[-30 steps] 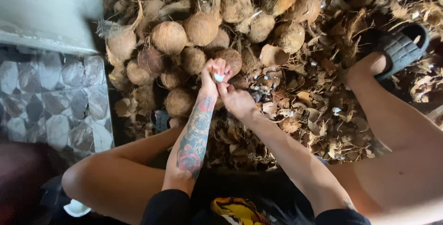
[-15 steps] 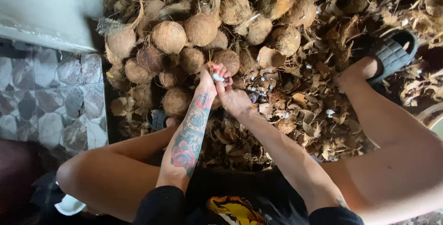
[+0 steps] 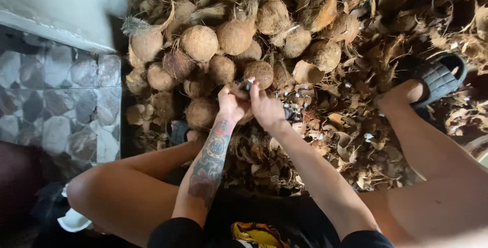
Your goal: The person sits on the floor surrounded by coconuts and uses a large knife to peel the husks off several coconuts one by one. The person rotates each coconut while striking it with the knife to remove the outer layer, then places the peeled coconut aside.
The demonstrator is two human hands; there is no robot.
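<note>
My left hand (image 3: 231, 104), on a tattooed forearm, and my right hand (image 3: 265, 108) meet at the near edge of a pile of brown husked coconuts (image 3: 234, 37). Both hands close around a small brown coconut piece (image 3: 247, 84) with a white bit showing at its top. Most of it is hidden by my fingers. A round coconut (image 3: 260, 72) lies just behind the hands, touching or nearly touching them.
Dry husk scraps (image 3: 356, 146) cover the ground to the right and under my arms. My right foot wears a black sandal (image 3: 437, 78), and another sandal (image 3: 179, 131) sits by my left leg. A patterned tiled floor (image 3: 56, 105) and a grey wall (image 3: 61, 4) are at left.
Both hands stay together on the small piece at the pile's edge. The view has shifted slightly, and the hands sit a little lower and to the right in it.
</note>
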